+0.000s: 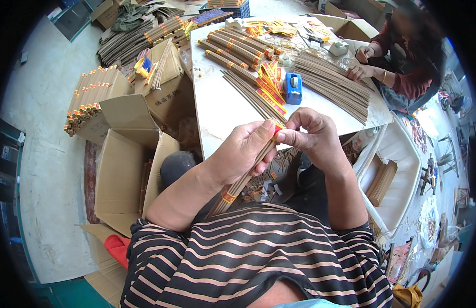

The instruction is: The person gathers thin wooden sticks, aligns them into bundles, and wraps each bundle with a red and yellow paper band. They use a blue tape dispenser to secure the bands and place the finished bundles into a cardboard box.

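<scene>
A bundle of brown incense sticks (241, 186) slants up from my lap, with my left hand (237, 154) closed around its upper part. Near its lower end a red and yellow paper band (228, 197) circles the sticks. At the top end my right hand (314, 137) pinches a second red and yellow paper label (278, 129), its thumb and finger against the bundle. Just beyond my hands, on the white table (210, 115), lie loose incense sticks (253, 97), a fan of paper labels (270, 84) and a blue tape dispenser (293, 88).
Banded incense bundles (237, 46) lie across the table, beside a wide spread of loose sticks (330, 84). Another person (412, 66) sits at the far right. An open cardboard box (112, 174) stands at my left, a white tub (402, 169) at my right.
</scene>
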Demonstrator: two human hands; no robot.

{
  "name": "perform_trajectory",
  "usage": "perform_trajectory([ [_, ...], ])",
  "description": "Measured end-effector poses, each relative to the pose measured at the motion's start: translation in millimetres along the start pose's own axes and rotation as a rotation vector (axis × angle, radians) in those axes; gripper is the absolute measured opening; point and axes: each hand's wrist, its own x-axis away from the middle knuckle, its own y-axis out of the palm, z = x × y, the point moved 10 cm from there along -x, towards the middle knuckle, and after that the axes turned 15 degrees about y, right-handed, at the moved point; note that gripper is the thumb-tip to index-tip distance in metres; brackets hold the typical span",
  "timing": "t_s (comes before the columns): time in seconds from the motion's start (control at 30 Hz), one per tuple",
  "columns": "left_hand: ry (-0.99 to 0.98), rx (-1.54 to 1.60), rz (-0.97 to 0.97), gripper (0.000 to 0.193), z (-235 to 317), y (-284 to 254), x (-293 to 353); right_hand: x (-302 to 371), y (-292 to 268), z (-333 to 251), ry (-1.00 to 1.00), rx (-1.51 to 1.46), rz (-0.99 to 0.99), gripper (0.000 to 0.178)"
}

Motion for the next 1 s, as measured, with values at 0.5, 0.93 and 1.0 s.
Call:
perform_trajectory([
  [0.5,-0.067,0.425,-0.137,0.045,-8,22,-2,-3,0,-13,-0.355,-0.117,-0.075,0.035],
  [0.93,-0.188,0.733,-0.268,0.049,-14,40,4,0,3,-9,-0.491,-0.267,-0.216,0.024],
  [1.0,-0.197,0.751,-0.278,0.049,-13,41,6,2,4,-10,-0.497,-0.270,-0.228,0.021],
])
